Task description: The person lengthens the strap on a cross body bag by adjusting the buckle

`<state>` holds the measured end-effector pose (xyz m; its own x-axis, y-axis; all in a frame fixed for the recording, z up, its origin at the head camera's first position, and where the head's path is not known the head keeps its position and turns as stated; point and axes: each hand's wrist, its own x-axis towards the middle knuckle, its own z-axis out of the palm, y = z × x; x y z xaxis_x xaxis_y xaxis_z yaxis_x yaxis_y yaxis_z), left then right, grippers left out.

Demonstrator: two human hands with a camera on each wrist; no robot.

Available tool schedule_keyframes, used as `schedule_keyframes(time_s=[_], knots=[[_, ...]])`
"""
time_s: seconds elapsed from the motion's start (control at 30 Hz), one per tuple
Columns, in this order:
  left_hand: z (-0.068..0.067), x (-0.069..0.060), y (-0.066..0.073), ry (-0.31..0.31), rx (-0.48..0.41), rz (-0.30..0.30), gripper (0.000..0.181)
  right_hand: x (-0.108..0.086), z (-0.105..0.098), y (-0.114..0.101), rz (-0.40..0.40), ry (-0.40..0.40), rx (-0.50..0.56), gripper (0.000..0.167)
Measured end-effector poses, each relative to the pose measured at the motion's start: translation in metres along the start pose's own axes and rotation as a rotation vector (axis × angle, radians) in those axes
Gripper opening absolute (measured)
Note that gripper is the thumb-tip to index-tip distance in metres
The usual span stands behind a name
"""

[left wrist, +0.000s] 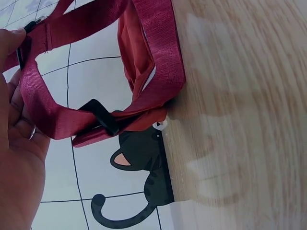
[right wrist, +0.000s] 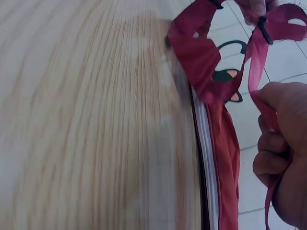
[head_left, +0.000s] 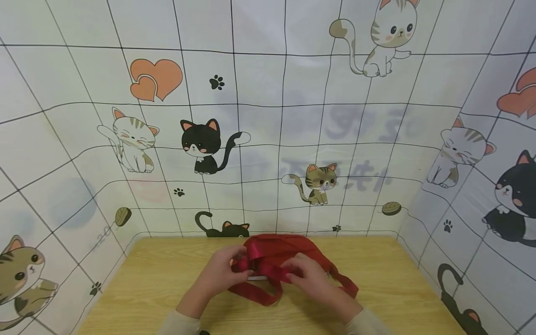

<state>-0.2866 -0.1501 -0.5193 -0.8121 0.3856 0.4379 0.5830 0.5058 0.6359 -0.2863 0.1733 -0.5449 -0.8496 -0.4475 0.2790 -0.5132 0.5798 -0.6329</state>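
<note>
A red bag [head_left: 289, 246] with dark red straps lies at the table's back edge. My left hand [head_left: 224, 272] pinches the strap [left wrist: 36, 91] at a black buckle [left wrist: 21, 50], thumb on top, in the left wrist view. A second black slider [left wrist: 99, 116] sits lower on the looped strap. My right hand [right wrist: 288, 148] grips another length of strap [right wrist: 256, 67] between thumb and curled fingers; in the head view this hand [head_left: 311, 279] is right of the left one, in front of the bag. A pale zipper edge [right wrist: 206, 158] runs along the bag.
The light wooden table [head_left: 159, 265] extends to both sides and in front of the bag. Behind it hangs a white gridded sheet [head_left: 259, 139] printed with cats. One strap end [head_left: 347, 284] trails to the right on the table.
</note>
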Motion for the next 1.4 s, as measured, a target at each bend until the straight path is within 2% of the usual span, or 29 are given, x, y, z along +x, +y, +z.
schedule_keyframes(time_s=[0.2,0.33,0.43,0.53,0.73,0.87,1.03,1.17,1.27,1.4], knots=[[0.000,-0.001,-0.002,0.005,0.009,0.019,0.043,-0.008,-0.011,0.010,-0.085,0.034,-0.126,0.032],[-0.003,-0.001,-0.003,0.000,-0.011,0.011,0.046,-0.015,-0.016,0.025,-0.137,0.051,-0.278,0.031],[-0.008,-0.001,-0.003,0.012,-0.004,0.007,0.045,-0.021,-0.021,0.035,-0.124,0.027,-0.371,0.028],[-0.010,-0.001,-0.004,0.023,0.013,0.017,0.042,-0.025,-0.026,0.040,-0.088,-0.018,-0.418,0.026],[-0.007,-0.001,-0.003,0.014,0.010,0.021,0.041,-0.025,-0.028,0.034,-0.091,-0.031,-0.429,0.022],[-0.005,-0.001,0.000,0.002,-0.002,0.010,0.041,-0.020,-0.022,0.019,-0.069,-0.017,-0.378,0.020],[-0.004,-0.001,0.003,0.002,-0.011,0.001,0.043,-0.005,-0.008,-0.002,-0.033,-0.021,-0.194,0.033],[-0.002,-0.001,0.003,-0.001,-0.015,0.008,0.043,0.009,0.008,-0.010,0.030,-0.070,-0.030,0.042],[-0.001,-0.001,0.002,-0.003,-0.013,0.017,0.043,0.017,0.016,-0.015,0.056,-0.095,0.092,0.040],[0.000,0.001,0.002,0.000,-0.013,0.026,0.043,0.022,0.020,-0.022,0.084,-0.089,0.230,0.029]])
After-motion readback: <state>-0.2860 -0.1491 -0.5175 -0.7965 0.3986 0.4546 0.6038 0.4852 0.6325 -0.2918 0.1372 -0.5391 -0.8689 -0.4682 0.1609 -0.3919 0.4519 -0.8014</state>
